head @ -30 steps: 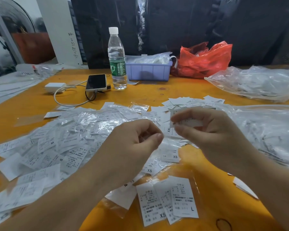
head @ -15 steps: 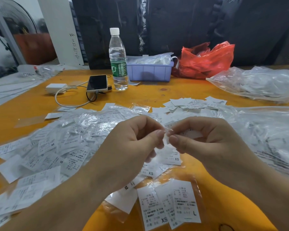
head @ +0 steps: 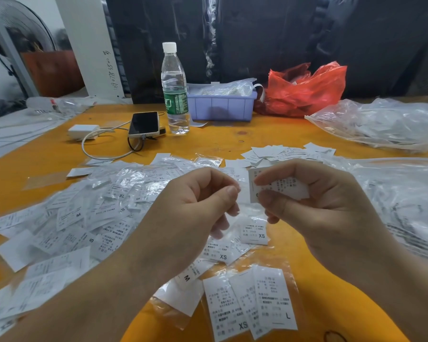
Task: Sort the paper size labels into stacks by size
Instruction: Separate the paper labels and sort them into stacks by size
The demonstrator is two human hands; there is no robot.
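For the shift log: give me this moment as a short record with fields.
surface: orange table
right hand: pinches a label, size letter hidden
left hand: fingers curled, seems to pinch a clear sleeve; hard to tell
loose pile: labels in sleeves, XL, M, S and XS mixed
near edge: XS label and L label, side by side
far side: bottle, phone, blue bin, red bag

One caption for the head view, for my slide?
Right hand pinches a paper size label above unsorted labels.
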